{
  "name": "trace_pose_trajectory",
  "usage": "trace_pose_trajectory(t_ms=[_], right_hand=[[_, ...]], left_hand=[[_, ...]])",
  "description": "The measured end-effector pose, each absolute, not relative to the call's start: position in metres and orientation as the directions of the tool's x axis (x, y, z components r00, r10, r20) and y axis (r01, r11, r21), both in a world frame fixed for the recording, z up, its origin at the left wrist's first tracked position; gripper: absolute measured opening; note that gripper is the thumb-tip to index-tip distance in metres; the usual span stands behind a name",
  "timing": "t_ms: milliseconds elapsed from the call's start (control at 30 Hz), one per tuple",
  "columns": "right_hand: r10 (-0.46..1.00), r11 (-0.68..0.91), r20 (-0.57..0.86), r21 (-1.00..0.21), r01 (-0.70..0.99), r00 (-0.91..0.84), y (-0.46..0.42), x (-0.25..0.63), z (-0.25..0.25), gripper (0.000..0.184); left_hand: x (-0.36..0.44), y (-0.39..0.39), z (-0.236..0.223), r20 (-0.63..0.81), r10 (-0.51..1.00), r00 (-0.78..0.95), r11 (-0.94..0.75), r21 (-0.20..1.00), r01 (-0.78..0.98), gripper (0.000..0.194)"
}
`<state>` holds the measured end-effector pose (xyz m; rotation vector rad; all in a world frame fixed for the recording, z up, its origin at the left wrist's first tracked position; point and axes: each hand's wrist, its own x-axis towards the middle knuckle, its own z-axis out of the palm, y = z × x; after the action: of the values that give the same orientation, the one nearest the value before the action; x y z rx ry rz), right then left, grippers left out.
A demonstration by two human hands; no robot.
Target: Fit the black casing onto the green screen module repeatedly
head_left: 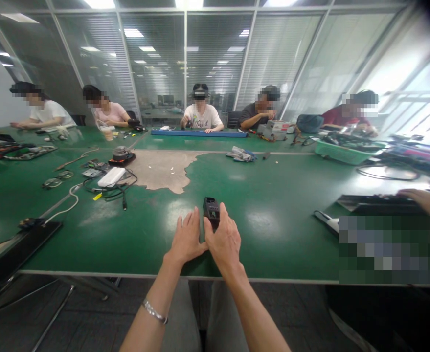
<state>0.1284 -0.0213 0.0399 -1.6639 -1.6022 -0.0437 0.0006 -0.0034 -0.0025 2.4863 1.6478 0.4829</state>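
In the head view, a small black boxy device with recesses in its upper face lies on the green table in front of me; I cannot make out its exact kind. My right hand grips its near end, thumb on the left side and fingers along the right. The near end is hidden under this hand. Just to the left, my left hand rests with fingers stretched out, holding nothing. Its thumb reaches toward the right hand and seems to meet it below the device.
A white box with black cables sits left on the green table, near a bare brown patch. Gloves lie farther back. A green basket stands right. Several people sit opposite; another person's hand is at right.
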Motion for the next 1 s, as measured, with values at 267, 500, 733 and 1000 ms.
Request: trace_pose_trajectory(t_ms=[267,500,733,1000], right_hand=[[0.833,0.117,0.522,-0.489,0.865,0.182,-0.026,0.128,0.030,0.063],[0.841,0.110,0.508,-0.498,0.860,0.186,-0.030,0.131,0.020,0.066],[0.847,0.113,0.497,-0.512,0.851,0.187,-0.030,0.134,0.008,0.067],[0.838,0.160,0.511,-0.565,0.809,0.192,-0.030,0.139,0.003,0.074]], left_hand=[[0.001,-0.004,0.002,0.183,0.920,0.345,-0.388,0.325,0.863,0.110],[0.002,-0.005,0.004,0.185,0.921,0.343,-0.386,0.319,0.866,0.104],[0.004,-0.008,0.008,0.195,0.921,0.337,-0.383,0.291,0.877,0.100],[0.004,-0.006,0.006,0.180,0.925,0.334,-0.374,0.276,0.886,0.101]])
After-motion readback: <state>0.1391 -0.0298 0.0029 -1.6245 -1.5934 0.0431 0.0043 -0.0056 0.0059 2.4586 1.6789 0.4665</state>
